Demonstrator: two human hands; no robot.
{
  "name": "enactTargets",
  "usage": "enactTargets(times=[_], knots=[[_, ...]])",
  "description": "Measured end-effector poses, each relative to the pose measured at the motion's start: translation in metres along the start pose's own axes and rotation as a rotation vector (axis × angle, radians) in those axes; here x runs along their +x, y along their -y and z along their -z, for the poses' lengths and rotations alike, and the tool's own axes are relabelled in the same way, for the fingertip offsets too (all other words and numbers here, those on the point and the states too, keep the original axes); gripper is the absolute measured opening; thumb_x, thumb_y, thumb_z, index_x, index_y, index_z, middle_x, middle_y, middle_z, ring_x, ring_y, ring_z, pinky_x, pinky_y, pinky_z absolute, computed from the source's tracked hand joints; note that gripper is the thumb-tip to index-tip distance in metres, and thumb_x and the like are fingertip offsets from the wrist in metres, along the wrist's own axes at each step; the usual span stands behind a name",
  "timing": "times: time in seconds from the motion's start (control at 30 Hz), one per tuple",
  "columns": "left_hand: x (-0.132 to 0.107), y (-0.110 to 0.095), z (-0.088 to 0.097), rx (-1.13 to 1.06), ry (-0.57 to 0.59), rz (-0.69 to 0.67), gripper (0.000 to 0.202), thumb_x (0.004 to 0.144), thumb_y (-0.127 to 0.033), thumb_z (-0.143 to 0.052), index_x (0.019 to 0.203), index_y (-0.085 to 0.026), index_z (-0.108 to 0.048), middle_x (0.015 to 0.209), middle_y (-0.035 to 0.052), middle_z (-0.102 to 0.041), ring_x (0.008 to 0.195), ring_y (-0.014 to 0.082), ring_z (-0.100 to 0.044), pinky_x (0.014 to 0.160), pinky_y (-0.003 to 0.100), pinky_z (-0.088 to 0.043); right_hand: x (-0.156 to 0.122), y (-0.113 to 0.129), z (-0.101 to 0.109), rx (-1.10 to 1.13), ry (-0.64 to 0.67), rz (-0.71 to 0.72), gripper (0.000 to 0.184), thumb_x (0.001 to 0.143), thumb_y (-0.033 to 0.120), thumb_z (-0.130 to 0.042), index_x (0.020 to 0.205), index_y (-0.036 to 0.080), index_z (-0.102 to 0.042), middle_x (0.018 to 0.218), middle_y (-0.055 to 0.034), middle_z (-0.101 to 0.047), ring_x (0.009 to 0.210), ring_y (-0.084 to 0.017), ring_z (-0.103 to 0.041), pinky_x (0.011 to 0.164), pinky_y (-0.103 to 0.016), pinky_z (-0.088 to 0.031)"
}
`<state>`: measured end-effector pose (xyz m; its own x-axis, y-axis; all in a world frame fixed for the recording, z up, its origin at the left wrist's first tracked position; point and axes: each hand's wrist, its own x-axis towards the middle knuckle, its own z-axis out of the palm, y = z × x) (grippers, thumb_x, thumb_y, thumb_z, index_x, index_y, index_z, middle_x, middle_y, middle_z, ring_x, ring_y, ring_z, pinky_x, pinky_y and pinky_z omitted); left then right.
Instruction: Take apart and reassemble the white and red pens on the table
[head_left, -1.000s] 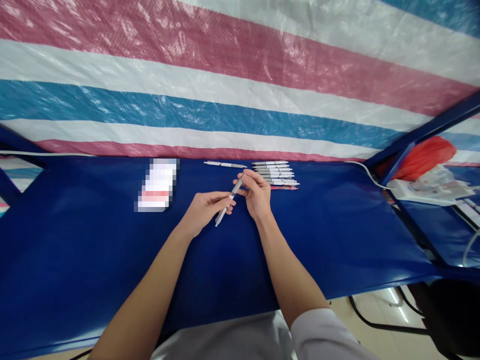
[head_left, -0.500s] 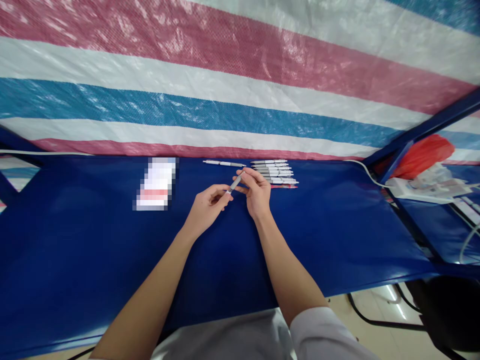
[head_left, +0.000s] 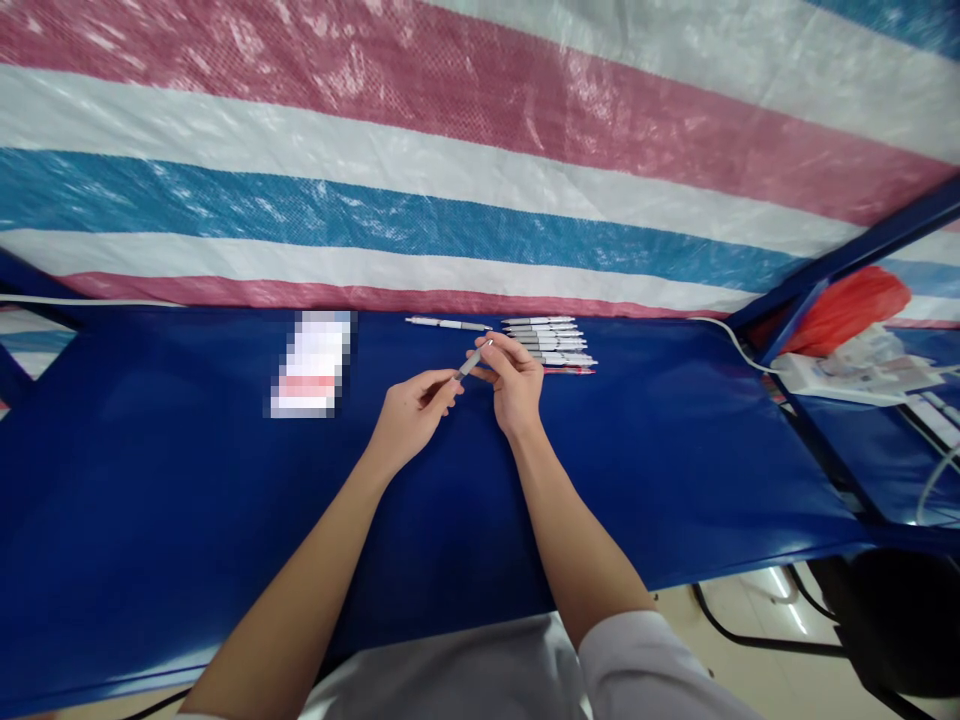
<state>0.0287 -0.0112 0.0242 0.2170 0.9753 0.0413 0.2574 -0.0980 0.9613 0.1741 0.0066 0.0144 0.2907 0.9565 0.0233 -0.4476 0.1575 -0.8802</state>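
Observation:
Above the blue table I hold a pen [head_left: 470, 361] with a grey grip between both hands, slanting up to the right. My left hand [head_left: 415, 408] pinches its lower end, and the fingers cover that part. At the upper end, the fingertips of my right hand [head_left: 515, 383] close around the tip. Just beyond the hands lies a single white and grey pen [head_left: 448, 324]. Several similar white pens [head_left: 556, 340] rest side by side behind my right hand, with a red pen [head_left: 570, 371] nearest to me in that row.
A blurred-out white sheet or packet [head_left: 311, 362] lies on the blue table [head_left: 187, 520] to the left. Striped plastic sheeting [head_left: 420, 215] hangs behind. To the right are a red bag [head_left: 855, 308], a white power strip [head_left: 844, 380] and a black chair [head_left: 900, 620].
My left hand's fingers have shifted slightly on the pen's lower end, closing more over it. My right hand keeps its grip. The pens on the table have not moved.

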Motion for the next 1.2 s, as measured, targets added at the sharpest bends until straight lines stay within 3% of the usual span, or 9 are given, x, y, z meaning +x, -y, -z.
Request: enactTargets(times=[0.27, 0.8, 1.2], knots=[[0.0, -0.001, 0.001, -0.101, 0.116, -0.014, 0.031, 0.088, -0.038, -0.055, 0.108, -0.017, -0.064, 0.08, 0.0039, -0.068, 0.062, 0.0125, -0.058, 0.058, 0.025, -0.049, 0.0, 0.0, 0.0, 0.065, -0.036, 0.036, 0.021, 0.07, 0.03, -0.073, 0.09, 0.025, -0.07, 0.088, 0.0017, -0.074, 0.075, -0.015, -0.07, 0.056, -0.023, -0.057], [-0.001, -0.002, 0.007, -0.182, 0.094, -0.001, 0.027, 0.085, -0.038, -0.057, 0.1, -0.016, -0.063, 0.082, 0.005, -0.07, 0.065, 0.0146, -0.063, 0.064, 0.029, -0.053, -0.003, 0.008, -0.015, -0.029, -0.136, 0.078, 0.026, 0.069, 0.033, -0.074, 0.091, 0.022, -0.068, 0.087, -0.0011, -0.073, 0.073, -0.014, -0.066, 0.057, -0.026, -0.055], [0.001, -0.007, 0.007, -0.31, 0.085, 0.079, 0.029, 0.083, -0.039, -0.061, 0.099, -0.014, -0.063, 0.081, 0.0062, -0.07, 0.066, 0.0147, -0.062, 0.065, 0.031, -0.052, 0.013, 0.036, -0.027, -0.035, -0.133, 0.087, 0.026, 0.067, 0.032, -0.076, 0.09, 0.023, -0.068, 0.083, 0.0015, -0.07, 0.072, -0.012, -0.065, 0.053, -0.023, -0.055]])
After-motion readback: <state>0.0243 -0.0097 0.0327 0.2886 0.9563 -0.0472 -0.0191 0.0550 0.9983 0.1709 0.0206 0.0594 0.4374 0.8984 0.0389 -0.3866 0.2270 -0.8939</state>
